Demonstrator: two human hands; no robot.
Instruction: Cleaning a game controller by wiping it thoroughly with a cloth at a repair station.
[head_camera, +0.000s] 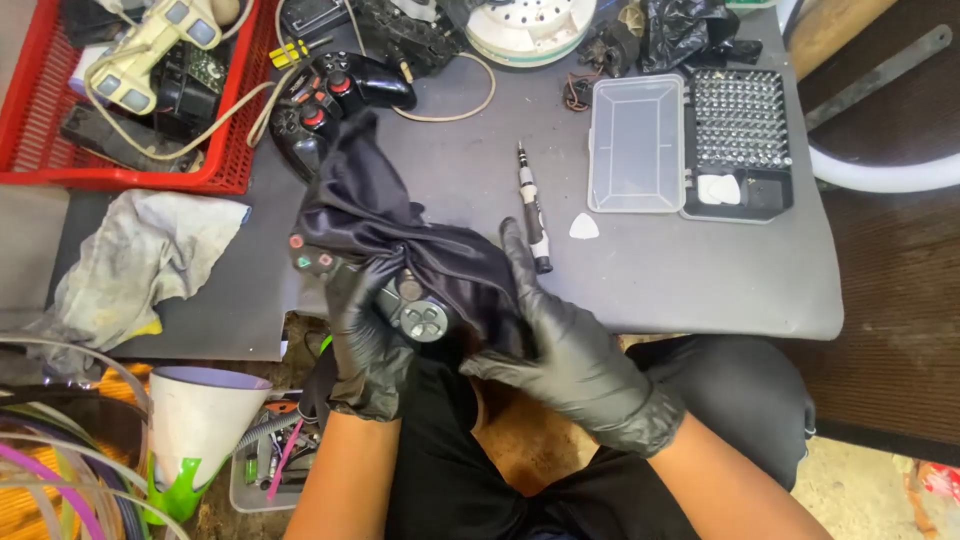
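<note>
Glossy black-gloved left hand (368, 345) grips a hard grey game controller (400, 300) from below; the right hand (560, 340) presses a silky dark cloth (390, 215) over it, fingers closed on folds

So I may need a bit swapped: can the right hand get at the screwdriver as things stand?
Probably yes, once it lets go: the right hand holds the black cloth on the controller, and the screwdriver lies uncovered just past its fingertips.
</note>
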